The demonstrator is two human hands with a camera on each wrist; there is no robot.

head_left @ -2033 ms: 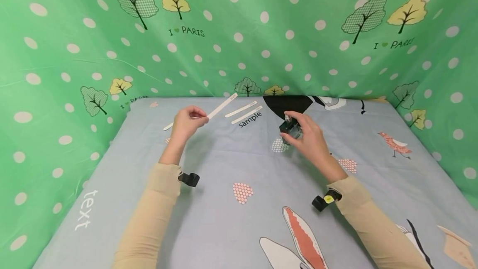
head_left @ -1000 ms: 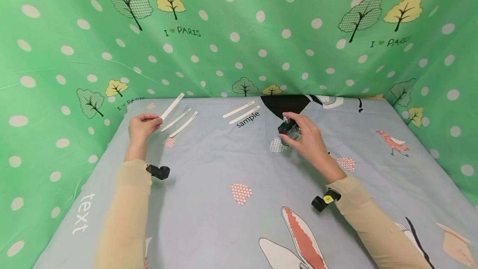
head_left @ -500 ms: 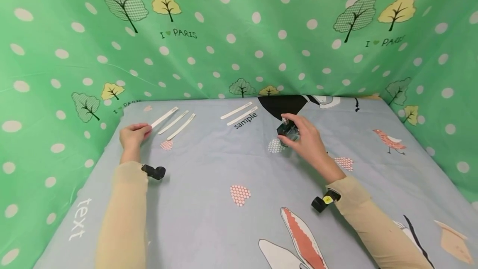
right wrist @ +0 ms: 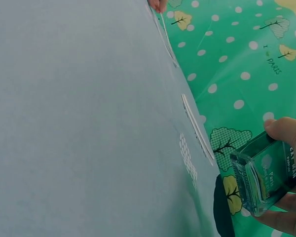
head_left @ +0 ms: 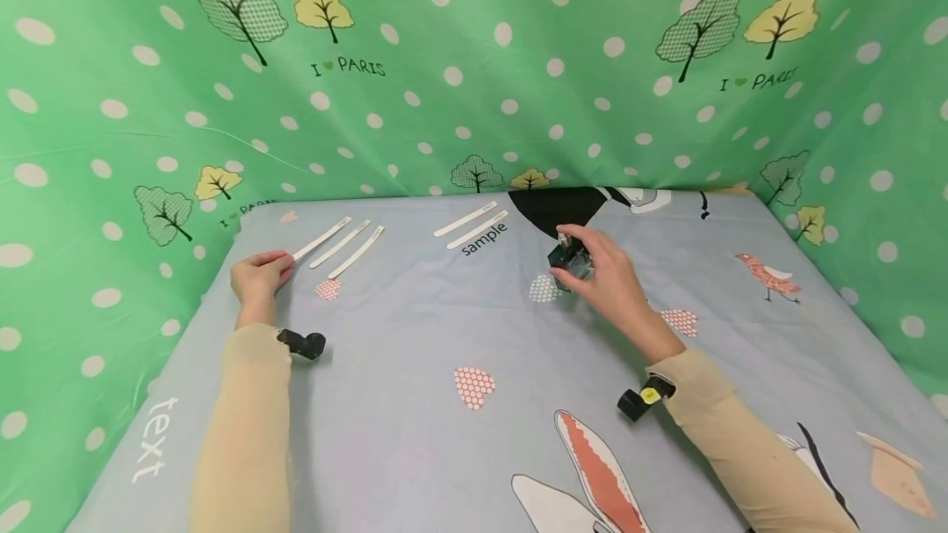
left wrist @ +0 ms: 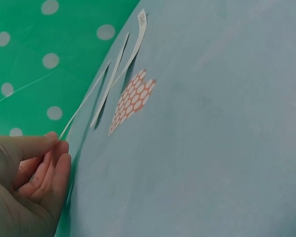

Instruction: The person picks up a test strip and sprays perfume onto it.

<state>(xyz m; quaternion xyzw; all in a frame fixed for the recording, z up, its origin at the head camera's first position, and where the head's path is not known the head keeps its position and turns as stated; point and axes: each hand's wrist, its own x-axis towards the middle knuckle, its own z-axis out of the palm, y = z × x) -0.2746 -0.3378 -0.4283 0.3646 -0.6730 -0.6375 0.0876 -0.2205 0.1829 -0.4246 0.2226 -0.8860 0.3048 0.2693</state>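
Observation:
On the left of the head view, my left hand (head_left: 261,276) pinches the near end of a white perfume test strip (head_left: 322,238). That strip lies low over the cloth, its printed end pointing away. Two more test strips rest beside it, one straight (head_left: 340,244) and one curved (head_left: 357,252). In the left wrist view the held strip (left wrist: 86,97) appears almost edge-on between thumb and fingers. My right hand (head_left: 613,280) grips a dark green glass perfume bottle (head_left: 573,260), with its silver spray nozzle near the index fingertip. The right wrist view shows the bottle (right wrist: 264,173) tilted, lettering partly covered.
Two other test strips (head_left: 465,219) lie side by side near the printed word "sample", between the hands. Pale blue cloth (head_left: 385,401) with printed hearts covers the table. A green dotted curtain (head_left: 415,122) rises behind and at both sides.
My left hand has carried the strip leftward and lowered it beside the two left strips. The right hand still holds the bottle in nearly the same place.

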